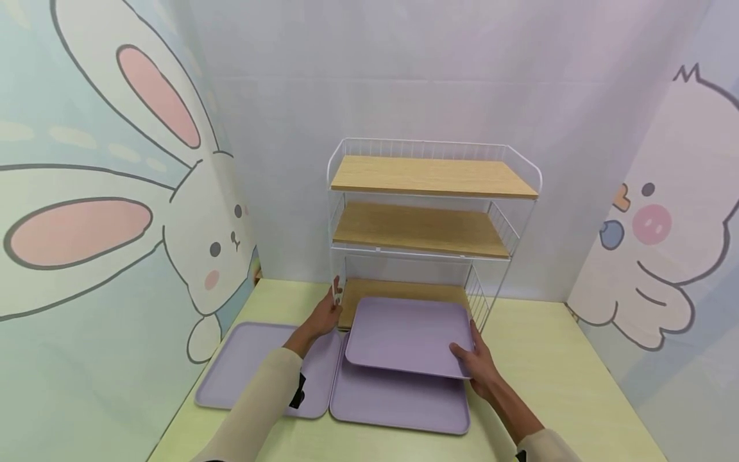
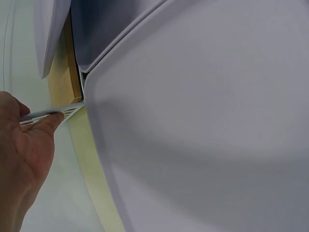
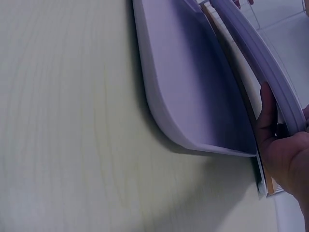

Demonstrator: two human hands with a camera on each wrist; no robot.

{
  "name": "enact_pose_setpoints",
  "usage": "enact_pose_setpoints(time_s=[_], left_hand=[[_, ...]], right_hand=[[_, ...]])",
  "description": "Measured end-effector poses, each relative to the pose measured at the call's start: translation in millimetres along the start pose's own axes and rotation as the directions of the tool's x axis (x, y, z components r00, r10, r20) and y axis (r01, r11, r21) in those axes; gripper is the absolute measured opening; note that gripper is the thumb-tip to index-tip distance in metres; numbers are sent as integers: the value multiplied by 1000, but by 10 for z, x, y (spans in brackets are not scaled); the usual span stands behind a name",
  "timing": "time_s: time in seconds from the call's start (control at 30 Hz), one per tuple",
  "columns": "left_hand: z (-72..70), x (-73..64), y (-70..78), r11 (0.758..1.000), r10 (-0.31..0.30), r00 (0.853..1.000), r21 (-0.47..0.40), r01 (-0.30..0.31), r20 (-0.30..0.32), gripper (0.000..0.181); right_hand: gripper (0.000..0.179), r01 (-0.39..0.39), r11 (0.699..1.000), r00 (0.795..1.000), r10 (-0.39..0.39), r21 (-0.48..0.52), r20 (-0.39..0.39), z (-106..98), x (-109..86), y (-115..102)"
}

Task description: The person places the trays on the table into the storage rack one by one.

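A light purple tray is tilted up in front of the bottom shelf, its far part over the shelf board. My right hand grips this tray at its right edge, thumb on the upper face, fingers around the side. At the rack's left side, my left hand pinches the white wire frame between thumb and fingers. The white wire rack has three wood-coloured shelves. Beneath the held tray lies a second purple tray, flat on the table and partly covered.
Another purple tray lies flat at the left, partly hidden by my left sleeve. The pale wood-grain table extends to the right of the rack. Printed curtains with a rabbit and a white chick enclose the sides.
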State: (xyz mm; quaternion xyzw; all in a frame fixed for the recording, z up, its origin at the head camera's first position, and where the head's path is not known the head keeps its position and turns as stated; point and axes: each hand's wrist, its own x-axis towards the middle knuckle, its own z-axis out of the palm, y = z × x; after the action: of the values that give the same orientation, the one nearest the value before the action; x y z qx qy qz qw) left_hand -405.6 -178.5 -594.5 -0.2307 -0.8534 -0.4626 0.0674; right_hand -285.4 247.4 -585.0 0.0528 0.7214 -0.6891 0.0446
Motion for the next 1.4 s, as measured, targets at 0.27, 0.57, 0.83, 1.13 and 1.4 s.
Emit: enact_pose_setpoints(time_s=[0.27,0.57,0.83,1.13,1.4], left_hand=[[29,46,-138,994,5,1000,-107,-2,26,83],[20,32,-226,997,24,999,-79,-21,38,83],[26,45,-225,998,27,999,-58,-25,36,81],[70,73,-381,999,37,999,-25,-36,31,81],[247,240,-952,999,-30,1000,-25,30,-2,93]], right_hand=[[103,-3,1000,1000,3,3,-21,41,170,-8],[98,-12,998,991,2,-69,-136,155,382,-82],[97,-23,999,992,17,-48,-126,244,525,-313],[100,42,927,987,-96,-372,-127,241,711,-306],[92,19,742,970,-175,-670,-167,264,867,-124]])
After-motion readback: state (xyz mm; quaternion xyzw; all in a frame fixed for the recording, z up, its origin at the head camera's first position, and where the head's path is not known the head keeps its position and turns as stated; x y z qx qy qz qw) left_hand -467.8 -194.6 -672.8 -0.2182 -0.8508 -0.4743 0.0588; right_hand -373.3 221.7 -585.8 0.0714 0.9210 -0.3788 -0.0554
